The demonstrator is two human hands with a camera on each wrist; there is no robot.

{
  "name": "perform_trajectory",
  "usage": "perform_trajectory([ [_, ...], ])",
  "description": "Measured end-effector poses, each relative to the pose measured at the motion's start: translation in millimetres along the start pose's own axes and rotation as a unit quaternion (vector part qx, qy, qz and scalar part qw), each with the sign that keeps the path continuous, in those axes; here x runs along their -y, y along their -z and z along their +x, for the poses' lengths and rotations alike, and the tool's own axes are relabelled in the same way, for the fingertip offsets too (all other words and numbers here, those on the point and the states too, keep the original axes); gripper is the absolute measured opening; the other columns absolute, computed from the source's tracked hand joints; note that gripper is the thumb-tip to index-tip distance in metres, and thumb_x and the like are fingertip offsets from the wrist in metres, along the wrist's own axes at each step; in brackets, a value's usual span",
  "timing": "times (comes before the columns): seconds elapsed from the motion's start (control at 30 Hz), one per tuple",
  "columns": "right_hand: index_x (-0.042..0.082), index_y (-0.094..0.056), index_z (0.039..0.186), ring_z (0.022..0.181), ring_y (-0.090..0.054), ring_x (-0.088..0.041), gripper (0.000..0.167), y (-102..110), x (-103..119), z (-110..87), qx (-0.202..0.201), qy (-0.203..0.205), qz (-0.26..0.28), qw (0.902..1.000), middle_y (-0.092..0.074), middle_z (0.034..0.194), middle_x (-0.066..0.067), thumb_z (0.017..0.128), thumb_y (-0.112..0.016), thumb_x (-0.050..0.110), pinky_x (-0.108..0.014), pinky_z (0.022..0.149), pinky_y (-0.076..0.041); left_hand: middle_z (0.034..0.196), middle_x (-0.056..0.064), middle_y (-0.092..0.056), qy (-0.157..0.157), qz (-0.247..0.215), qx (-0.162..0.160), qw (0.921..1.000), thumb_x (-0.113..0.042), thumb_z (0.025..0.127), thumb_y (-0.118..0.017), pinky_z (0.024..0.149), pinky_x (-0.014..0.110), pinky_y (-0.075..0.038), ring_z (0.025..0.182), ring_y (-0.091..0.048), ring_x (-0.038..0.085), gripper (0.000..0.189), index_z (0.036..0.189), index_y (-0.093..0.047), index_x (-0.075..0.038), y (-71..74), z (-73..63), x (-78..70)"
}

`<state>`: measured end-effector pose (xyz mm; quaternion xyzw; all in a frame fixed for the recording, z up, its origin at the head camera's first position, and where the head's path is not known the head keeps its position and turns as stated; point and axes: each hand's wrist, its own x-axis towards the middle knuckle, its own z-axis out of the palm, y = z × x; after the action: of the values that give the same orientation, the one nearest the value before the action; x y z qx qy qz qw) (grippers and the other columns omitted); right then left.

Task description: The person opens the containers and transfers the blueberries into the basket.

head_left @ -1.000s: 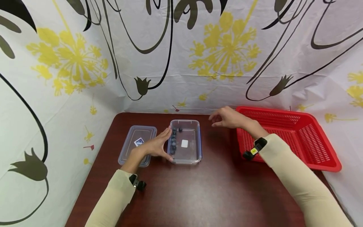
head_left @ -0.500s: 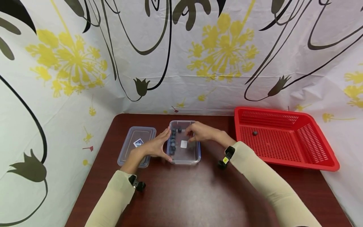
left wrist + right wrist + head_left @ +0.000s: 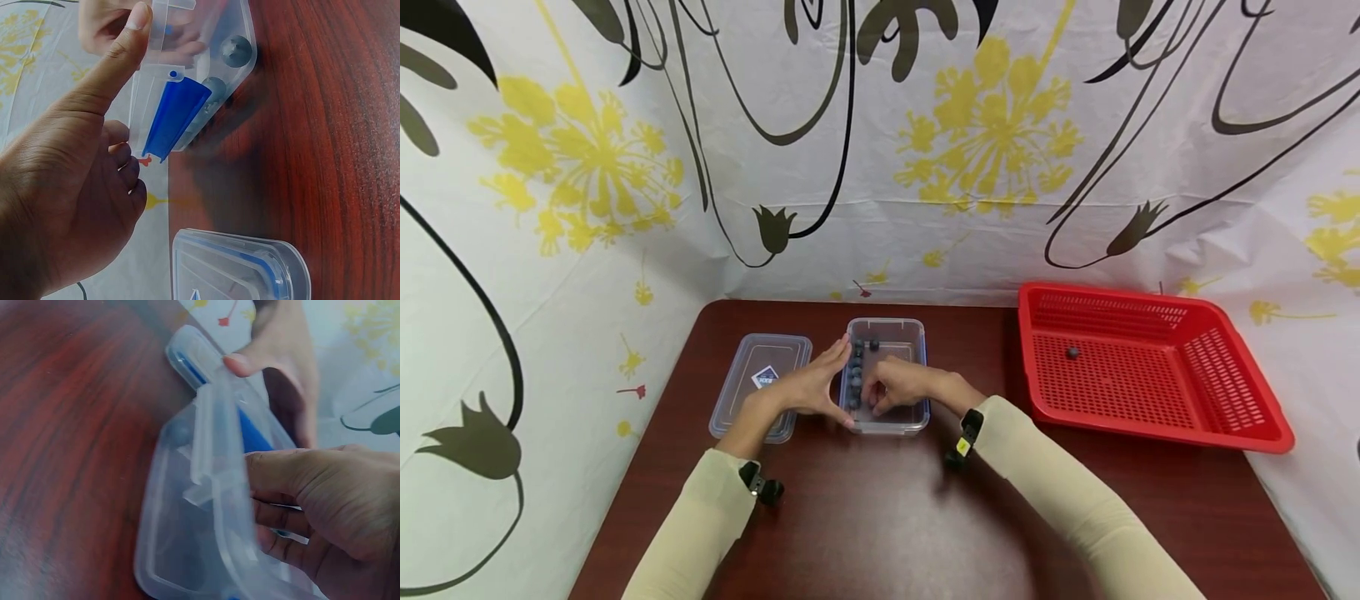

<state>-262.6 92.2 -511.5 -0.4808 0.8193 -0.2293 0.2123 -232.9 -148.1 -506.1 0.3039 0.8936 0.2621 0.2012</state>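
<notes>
A clear plastic food container stands uncovered on the table. Several blueberries line its left side, and one lies near the back. My left hand holds the container's left side, thumb towards the front corner and fingers towards the back; the left wrist view has its thumb on the clear wall by a blue latch. Bent fingers of my right hand reach down inside, beside the berry row. Whether they pinch a berry is hidden. A single blueberry sits in the red basket.
The container's clear lid, with a blue-and-white label, lies flat left of the container. The red basket takes up the table's right side. A patterned cloth hangs behind the dark wooden table.
My right hand has moved left from beside the basket, down into the container. The arm no longer covers the basket's left part, where a blueberry shows. My left hand has stayed put.
</notes>
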Motion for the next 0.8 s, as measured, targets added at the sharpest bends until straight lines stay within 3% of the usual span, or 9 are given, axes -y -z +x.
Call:
perform_trajectory([
  [0.27,0.007,-0.083,0.105,0.081,-0.067,0.0,0.019,-18.7,0.0,6.5,0.006,0.01,-0.003,0.9999,-0.077,0.089,0.002,0.086,-0.083,0.005,-0.016,0.077,-0.055,0.176,0.017,0.011,0.0,-0.005,0.003,1.0,-0.048,0.076,-0.095,0.128,0.059,-0.018,0.163,0.003,0.036,0.139,0.167,-0.004,0.005,0.5,-0.2,-0.4],
  [0.5,0.011,-0.085,0.101,0.075,-0.06,0.003,0.022,-29.8,2.0,13.9,0.002,0.023,-0.008,0.9997,-0.074,0.082,0.007,0.087,-0.075,-0.003,-0.014,0.073,-0.052,0.177,0.017,0.01,-0.002,-0.001,0.002,1.0,-0.049,0.077,-0.095,0.128,0.058,-0.018,0.164,0.003,0.036,0.139,0.167,-0.004,0.004,0.5,0.2,-0.2],
  [0.8,0.012,-0.085,0.099,0.073,-0.059,0.002,0.022,-29.5,5.2,12.3,-0.009,0.018,-0.013,0.9997,-0.073,0.081,0.007,0.087,-0.075,-0.004,-0.015,0.071,-0.052,0.177,0.017,0.01,-0.002,-0.004,0.001,1.0,-0.047,0.076,-0.095,0.128,0.059,-0.017,0.164,0.003,0.036,0.138,0.167,-0.005,0.005,1.0,-0.2,-0.4],
])
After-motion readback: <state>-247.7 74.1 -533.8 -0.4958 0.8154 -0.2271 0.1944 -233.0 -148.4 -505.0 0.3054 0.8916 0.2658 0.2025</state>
